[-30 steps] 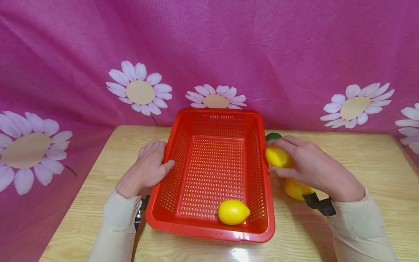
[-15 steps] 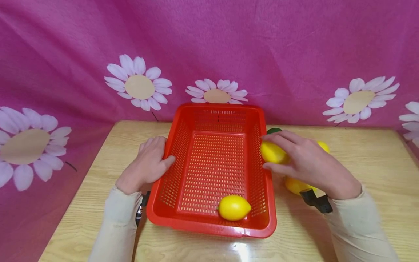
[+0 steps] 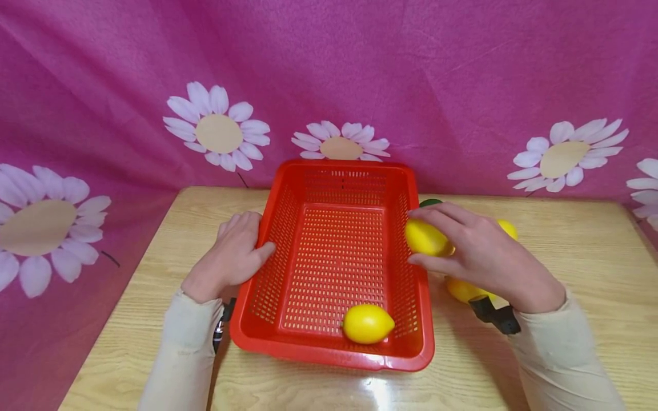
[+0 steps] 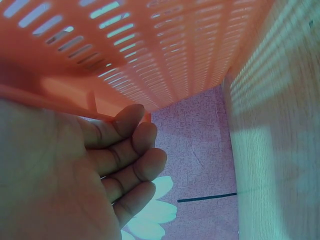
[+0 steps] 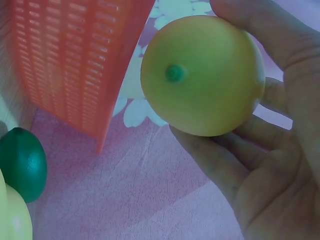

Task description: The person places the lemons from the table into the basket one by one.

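A red plastic basket (image 3: pixel 336 262) with slotted walls stands on the table, and one lemon (image 3: pixel 368 323) lies in its near right corner. My left hand (image 3: pixel 228 251) grips the basket's left rim, thumb over the inside. In the left wrist view the fingers (image 4: pixel 145 165) curl beneath the rim, outside the slotted wall. My right hand (image 3: pixel 475 245) holds another lemon (image 3: pixel 425 237) between thumb and fingers at the basket's right rim. Seen in the right wrist view, that held lemon (image 5: pixel 200 75) is raised beside the basket's outer wall, its green-tipped end facing the camera.
Right of the basket, a dark green fruit (image 3: pixel 430 202) sits on the table, partly hidden by my right hand. More yellow fruits lie under and behind that hand, one nearer (image 3: pixel 462 289) and one farther (image 3: pixel 508 229). A pink flowered cloth (image 3: pixel 411 85) hangs behind the table (image 3: pixel 581 251).
My right hand has lifted the lemon slightly and carried it left, onto the line of the basket's right rim. The left hand keeps its grip, and the head view has shifted a little.
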`<action>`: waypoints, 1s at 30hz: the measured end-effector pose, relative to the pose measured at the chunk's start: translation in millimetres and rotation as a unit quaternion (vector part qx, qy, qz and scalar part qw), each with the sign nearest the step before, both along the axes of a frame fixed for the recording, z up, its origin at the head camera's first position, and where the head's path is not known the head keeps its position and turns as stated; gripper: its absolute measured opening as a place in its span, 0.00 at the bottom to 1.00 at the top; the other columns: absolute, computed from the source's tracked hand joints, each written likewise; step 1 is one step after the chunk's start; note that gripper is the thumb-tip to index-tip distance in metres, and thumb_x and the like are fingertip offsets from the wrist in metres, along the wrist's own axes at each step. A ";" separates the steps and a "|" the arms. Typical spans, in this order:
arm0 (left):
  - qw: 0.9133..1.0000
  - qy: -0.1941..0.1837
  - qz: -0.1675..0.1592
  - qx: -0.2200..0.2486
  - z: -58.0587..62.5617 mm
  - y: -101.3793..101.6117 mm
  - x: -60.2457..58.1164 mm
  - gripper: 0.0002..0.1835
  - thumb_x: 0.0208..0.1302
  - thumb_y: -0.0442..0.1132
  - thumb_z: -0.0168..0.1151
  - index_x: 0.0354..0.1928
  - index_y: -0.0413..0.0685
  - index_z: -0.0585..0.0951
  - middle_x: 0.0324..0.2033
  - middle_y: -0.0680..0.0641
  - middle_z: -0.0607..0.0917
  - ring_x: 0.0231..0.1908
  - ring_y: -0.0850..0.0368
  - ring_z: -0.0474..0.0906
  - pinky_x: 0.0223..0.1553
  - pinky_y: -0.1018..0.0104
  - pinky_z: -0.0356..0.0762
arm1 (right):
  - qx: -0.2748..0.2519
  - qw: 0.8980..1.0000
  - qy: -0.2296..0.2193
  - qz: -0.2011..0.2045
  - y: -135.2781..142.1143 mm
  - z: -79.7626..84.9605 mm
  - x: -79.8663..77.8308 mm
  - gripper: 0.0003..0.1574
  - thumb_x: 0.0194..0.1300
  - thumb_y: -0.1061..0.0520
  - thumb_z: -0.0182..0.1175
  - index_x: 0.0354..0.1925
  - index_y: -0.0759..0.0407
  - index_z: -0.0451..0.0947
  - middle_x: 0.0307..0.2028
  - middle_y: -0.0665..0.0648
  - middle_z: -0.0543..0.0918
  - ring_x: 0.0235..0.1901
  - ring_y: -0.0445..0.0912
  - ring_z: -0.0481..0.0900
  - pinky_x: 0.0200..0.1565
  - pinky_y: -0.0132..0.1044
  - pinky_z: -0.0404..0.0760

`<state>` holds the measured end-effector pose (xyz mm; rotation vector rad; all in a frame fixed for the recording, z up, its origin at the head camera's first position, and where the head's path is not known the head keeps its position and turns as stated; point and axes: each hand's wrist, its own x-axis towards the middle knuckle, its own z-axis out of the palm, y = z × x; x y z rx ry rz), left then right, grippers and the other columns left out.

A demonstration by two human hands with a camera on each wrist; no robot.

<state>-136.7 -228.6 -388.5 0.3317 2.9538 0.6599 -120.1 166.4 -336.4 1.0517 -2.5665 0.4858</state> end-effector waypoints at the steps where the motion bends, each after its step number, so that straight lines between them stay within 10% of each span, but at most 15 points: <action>1: 1.000 0.001 0.000 -0.001 0.2 0.0 -0.2 0.22 0.69 0.45 0.55 0.59 0.41 0.72 0.45 0.45 0.77 0.47 0.50 0.67 0.47 0.57 0.61 | -0.002 1.000 0.001 0.003 -0.6 -0.1 -0.1 0.42 0.52 0.43 0.80 0.61 0.56 0.79 0.49 0.55 0.86 0.41 0.49 0.86 0.43 0.48 0.88; 7: 1.000 0.004 -0.001 -0.002 1.1 -0.1 -0.2 0.22 0.68 0.45 0.55 0.58 0.40 0.72 0.45 0.45 0.77 0.47 0.50 0.68 0.46 0.58 0.61 | 0.001 1.000 0.003 0.021 -7.3 -1.3 -1.3 0.44 0.66 0.23 0.54 0.60 0.56 0.79 0.51 0.54 0.85 0.39 0.47 0.86 0.42 0.46 0.88; 14: 1.000 0.003 -0.002 0.001 -0.3 -0.2 0.0 0.22 0.68 0.45 0.56 0.58 0.40 0.72 0.45 0.45 0.77 0.47 0.50 0.67 0.46 0.58 0.61 | 0.017 0.999 -0.029 0.029 -18.1 -1.7 0.3 0.39 0.57 0.40 0.76 0.61 0.56 0.78 0.53 0.54 0.84 0.39 0.46 0.86 0.44 0.43 0.89; 30: 1.000 0.002 0.001 0.005 -1.3 -0.7 0.0 0.20 0.68 0.45 0.56 0.56 0.42 0.72 0.43 0.46 0.77 0.47 0.50 0.67 0.49 0.55 0.61 | 0.057 0.995 -0.059 0.047 -41.7 -9.0 -2.8 0.42 0.55 0.38 0.77 0.62 0.55 0.78 0.55 0.54 0.84 0.46 0.46 0.87 0.50 0.42 0.88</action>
